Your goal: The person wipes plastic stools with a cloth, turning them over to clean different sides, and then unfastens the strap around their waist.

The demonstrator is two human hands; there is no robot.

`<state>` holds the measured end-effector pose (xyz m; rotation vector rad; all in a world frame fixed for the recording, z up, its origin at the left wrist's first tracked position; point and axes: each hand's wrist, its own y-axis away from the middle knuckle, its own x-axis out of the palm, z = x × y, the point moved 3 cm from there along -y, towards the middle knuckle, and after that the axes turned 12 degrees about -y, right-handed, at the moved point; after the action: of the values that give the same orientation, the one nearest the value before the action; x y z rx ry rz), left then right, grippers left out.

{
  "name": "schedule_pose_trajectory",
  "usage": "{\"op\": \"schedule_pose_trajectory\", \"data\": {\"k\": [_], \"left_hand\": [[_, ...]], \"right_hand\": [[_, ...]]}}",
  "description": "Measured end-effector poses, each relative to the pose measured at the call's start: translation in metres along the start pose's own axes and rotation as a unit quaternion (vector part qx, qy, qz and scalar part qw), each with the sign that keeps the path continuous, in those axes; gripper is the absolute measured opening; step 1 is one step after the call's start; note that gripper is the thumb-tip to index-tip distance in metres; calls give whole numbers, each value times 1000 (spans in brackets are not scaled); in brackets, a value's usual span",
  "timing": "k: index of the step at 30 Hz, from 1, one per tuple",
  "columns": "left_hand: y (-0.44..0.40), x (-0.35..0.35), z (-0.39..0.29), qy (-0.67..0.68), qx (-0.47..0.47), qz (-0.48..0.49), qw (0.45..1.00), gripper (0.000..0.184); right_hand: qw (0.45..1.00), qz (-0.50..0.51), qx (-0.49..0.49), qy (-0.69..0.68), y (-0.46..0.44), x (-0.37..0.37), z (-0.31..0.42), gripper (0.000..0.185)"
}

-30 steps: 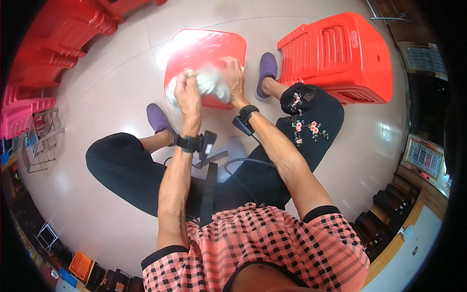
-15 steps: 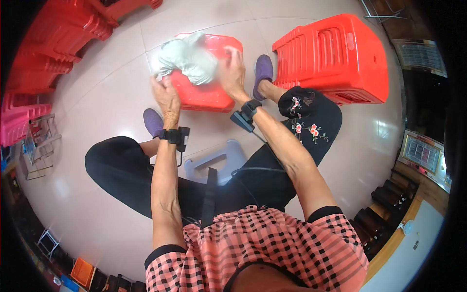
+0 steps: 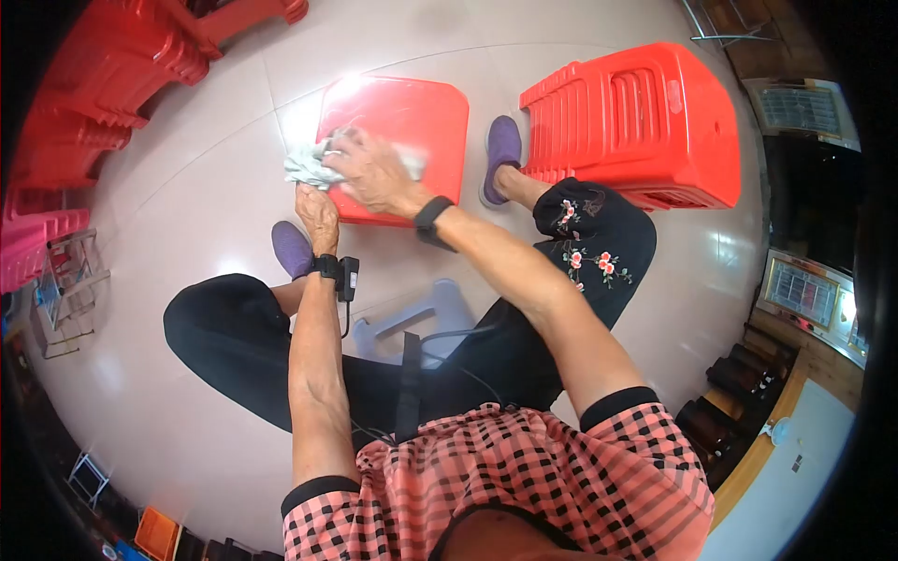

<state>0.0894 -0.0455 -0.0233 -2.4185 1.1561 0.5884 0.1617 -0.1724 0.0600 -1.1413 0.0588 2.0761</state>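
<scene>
The right hand (image 3: 376,178) lies with bent fingers over a crumpled pale cloth (image 3: 309,166), the left hand (image 3: 318,217) at its six-o'clock edge; whether either grips, I cannot tell. The cloth is at nine o'clock on a red stool (image 3: 426,117), with stacked red stools (image 3: 645,126) at three and a grey-blue stool (image 3: 453,304) at six.

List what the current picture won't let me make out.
Head view: part of the pale cloth, hidden under the right hand.
Head view: the pale patch right of that hand, blurred; perhaps more cloth.
Head view: near part of the grey plastic frame, covered by the black trousers.
Head view: print on the wall notices, too small.
</scene>
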Motion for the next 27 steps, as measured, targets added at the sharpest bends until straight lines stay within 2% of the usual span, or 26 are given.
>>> {"op": "schedule_pose_trajectory", "data": {"k": [1,2,3,5,7,10,13,17,19,22,24,27], "left_hand": [[0,1,9,-9,5,12,1000,36],[2,1,18,-18,10,24,1000,37],[0,-3,9,-59,-39,28,997,43],[-2,-3,9,-60,-67,43,995,45],[-4,-5,1,-42,-87,46,994,47],[-6,-7,-17,-11,-101,30,994,50],[-7,-7,-17,-25,-110,30,993,50],[-6,-5,-14,-19,-109,39,993,50],[-7,-5,-12,-22,-102,35,994,50],[-6,-1,-3,-31,-93,27,995,49],[-3,0,6,-37,-100,31,994,49],[-3,-1,7,-46,-61,8,997,48]], "right_hand": [[999,-7,-33,13,5,-10,-8,39],[999,-5,3,36,14,-22,-20,40],[998,-3,37,60,19,-37,-30,41],[982,-38,134,130,27,-57,-66,42],[965,-117,187,141,29,-81,-97,38],[921,-177,317,143,6,-83,-127,37],[925,-182,265,203,-30,-58,-120,40],[946,-188,195,176,-71,-12,-75,36],[967,-110,158,164,-76,8,-54,32],[995,-92,31,24,-58,23,-20,30],[996,-81,25,7,-34,19,4,29],[997,-68,25,-5,6,5,30,28]]}}
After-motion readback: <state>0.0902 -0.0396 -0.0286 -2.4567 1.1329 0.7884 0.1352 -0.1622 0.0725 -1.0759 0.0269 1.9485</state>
